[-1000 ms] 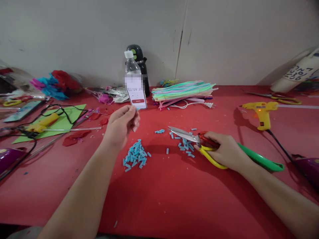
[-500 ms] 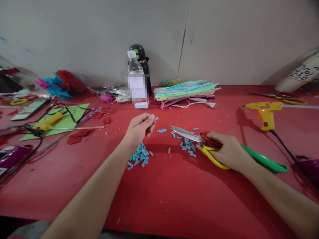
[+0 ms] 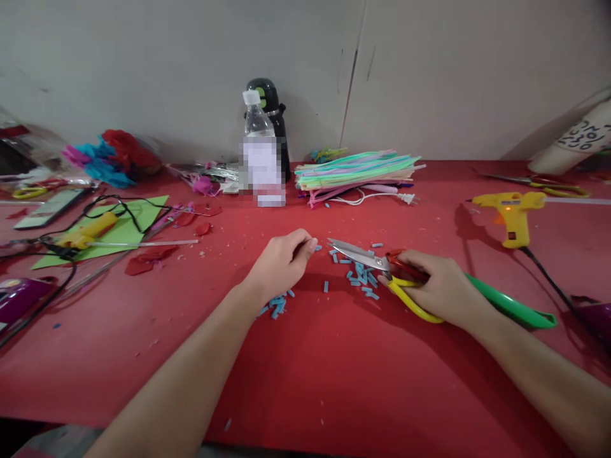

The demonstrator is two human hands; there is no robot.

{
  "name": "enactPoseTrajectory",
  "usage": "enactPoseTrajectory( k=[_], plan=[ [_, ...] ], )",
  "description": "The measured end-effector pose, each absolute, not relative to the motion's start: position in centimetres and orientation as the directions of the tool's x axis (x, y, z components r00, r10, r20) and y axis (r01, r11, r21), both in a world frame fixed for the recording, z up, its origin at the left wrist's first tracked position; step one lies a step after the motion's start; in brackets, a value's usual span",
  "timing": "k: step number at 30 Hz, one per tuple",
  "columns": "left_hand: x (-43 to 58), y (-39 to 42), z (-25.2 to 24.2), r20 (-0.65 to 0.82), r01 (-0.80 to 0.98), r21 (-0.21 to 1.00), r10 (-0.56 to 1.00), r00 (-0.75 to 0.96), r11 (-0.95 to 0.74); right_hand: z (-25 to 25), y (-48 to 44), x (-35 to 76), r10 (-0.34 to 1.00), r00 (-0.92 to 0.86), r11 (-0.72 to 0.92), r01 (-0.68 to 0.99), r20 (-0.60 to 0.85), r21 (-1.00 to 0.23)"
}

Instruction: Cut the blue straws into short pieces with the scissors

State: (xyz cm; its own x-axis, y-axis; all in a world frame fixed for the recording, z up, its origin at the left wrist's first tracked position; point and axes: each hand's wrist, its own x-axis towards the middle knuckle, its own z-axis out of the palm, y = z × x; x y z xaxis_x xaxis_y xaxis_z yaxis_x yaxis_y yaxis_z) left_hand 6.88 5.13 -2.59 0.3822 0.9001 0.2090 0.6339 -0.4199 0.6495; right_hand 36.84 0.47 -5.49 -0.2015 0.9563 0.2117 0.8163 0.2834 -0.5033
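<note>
Scissors (image 3: 380, 263) gripped in our right hand (image 3: 435, 286), we swung our left hand (image 3: 279, 261) rightward, fingers pinched, to blue snippets (image 3: 317, 248) just off the blade tips, hand and tool nearly meeting, though whether it held one we couldn't tell.

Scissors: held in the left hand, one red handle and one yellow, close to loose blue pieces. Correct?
Wrong hand: the head view shows the right hand holding the scissors. One red handle and one yellow handle, close to loose blue pieces, is right.
</note>
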Motion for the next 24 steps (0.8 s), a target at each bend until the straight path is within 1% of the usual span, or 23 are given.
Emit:
enactPoseTrajectory(
  k=[6, 13, 24],
  plan=[
    [7.36, 4.99, -2.75, 0.166, 0.63, 0.664, 0.901, 0.4, -0.402, -5.62, 0.44, 36.98, 0.964, -0.192, 0.261, 0.825, 0.186, -0.501],
    [7.4, 5.05, -3.08, 0.164, 0.618, 0.677, 0.901, 0.402, -0.399, -5.81, 0.44, 37.02, 0.965, -0.185, 0.256, 0.82, 0.187, -0.511],
    [7.44, 5.15, -3.22, 0.142, 0.623, 0.689, 0.912, 0.385, -0.37, -5.67, 0.5, 37.02, 0.963, -0.206, 0.265, 0.843, 0.174, -0.469]
  ],
)
